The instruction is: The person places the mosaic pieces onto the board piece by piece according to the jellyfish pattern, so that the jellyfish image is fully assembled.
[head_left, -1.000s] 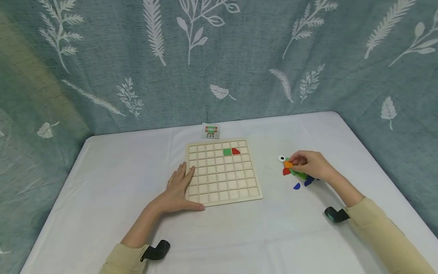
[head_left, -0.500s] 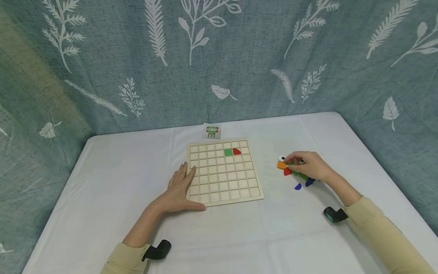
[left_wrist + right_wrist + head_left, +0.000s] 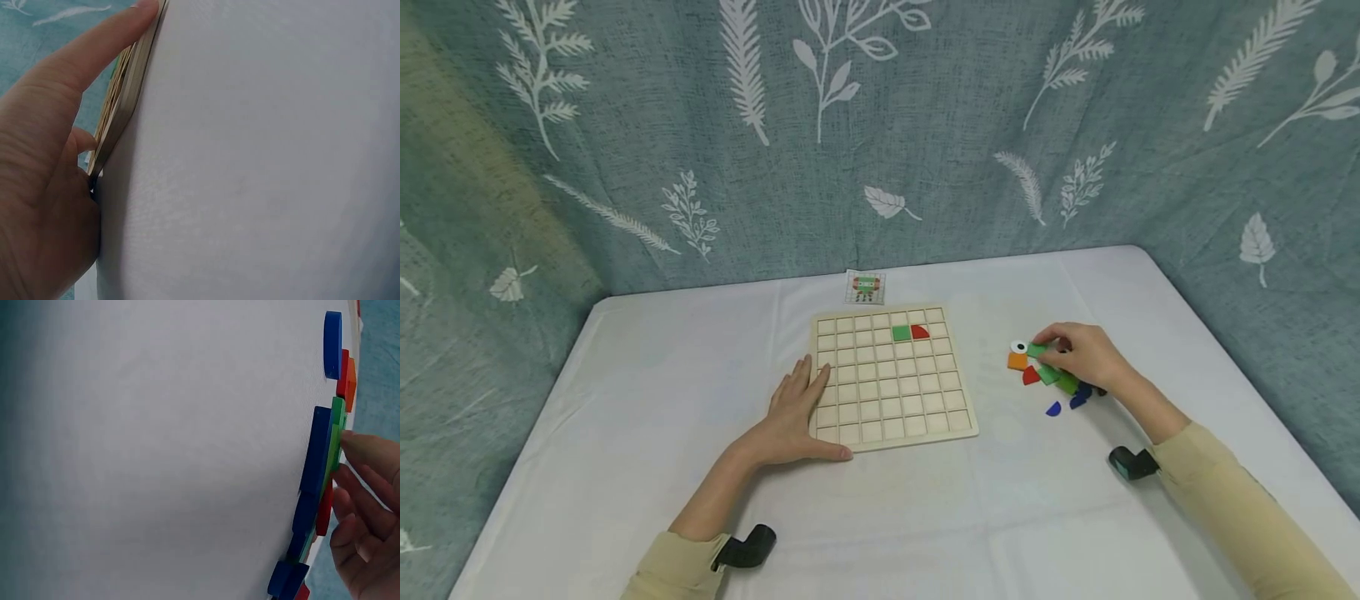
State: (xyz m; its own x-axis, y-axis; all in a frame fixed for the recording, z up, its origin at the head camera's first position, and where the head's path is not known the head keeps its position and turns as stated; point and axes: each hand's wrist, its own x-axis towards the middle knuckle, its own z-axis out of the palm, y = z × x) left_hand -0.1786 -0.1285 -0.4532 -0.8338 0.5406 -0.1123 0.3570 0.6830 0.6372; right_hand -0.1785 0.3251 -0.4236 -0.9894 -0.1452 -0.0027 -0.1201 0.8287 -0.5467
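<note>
A pale wooden grid board (image 3: pixel 868 388) lies mid-table, bearing a green square (image 3: pixel 901 333) and a red quarter-circle (image 3: pixel 920 332) near its top. My left hand (image 3: pixel 786 421) rests at the board's lower left corner, fingers spread over the left edge and thumb along the front one. Over the loose pieces at right, my right hand (image 3: pixel 1086 357) pinches a green square piece (image 3: pixel 1037 350) between thumb and fingers. Beside it lie a white eye disc (image 3: pixel 1018 347), an orange piece (image 3: pixel 1017 361) and a red piece (image 3: pixel 1031 376). The hand hides part of the pile.
Behind the board lies a small card (image 3: pixel 865 287) with a coloured figure on a grid. Dark blue pieces (image 3: pixel 1081 395) and a blue half-circle (image 3: pixel 1054 409) lie at the pile's near side. A white cloth (image 3: pixel 925 517) covers the table; a leaf-patterned curtain (image 3: pixel 955 192) hangs behind.
My right hand has moved the orange piece left, set it down below the eye disc and let go. It has shifted back to a green piece. The left hand stays on the board.
</note>
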